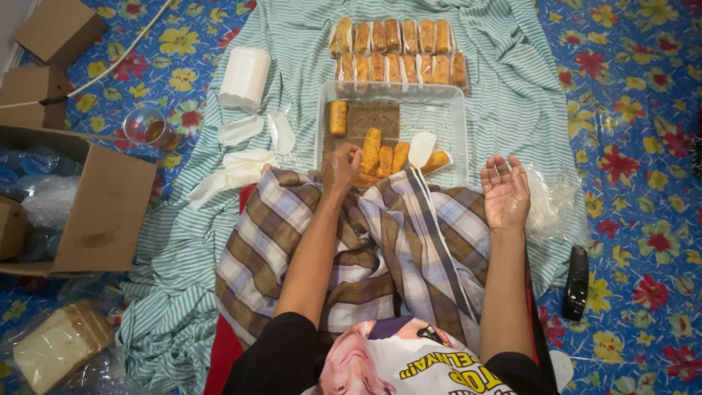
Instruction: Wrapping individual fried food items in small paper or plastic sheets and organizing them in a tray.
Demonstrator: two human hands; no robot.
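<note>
Blue floral matting (pixel 629 110) covers the floor, with a striped green-and-white cloth (pixel 512 95) spread over it. At twelve o'clock on the cloth sits a clear plastic tray (pixel 446 110) holding several golden breaded rolls (pixel 371 150) on brown crumbs; beyond it lie two neat rows of wrapped rolls (pixel 398 51). The left hand (pixel 341 167) reaches into the tray's near edge, fingers curled down onto a roll — whether it truly grips one I cannot tell. The right hand (pixel 504 192) rests palm-up and open, empty, beside a crumpled clear bag (pixel 552 201). At ten o'clock stands a stack of white wrappers (pixel 245 77); a cardboard box (pixel 102 205) lies at nine o'clock, a black remote (pixel 576 281) at four.
</note>
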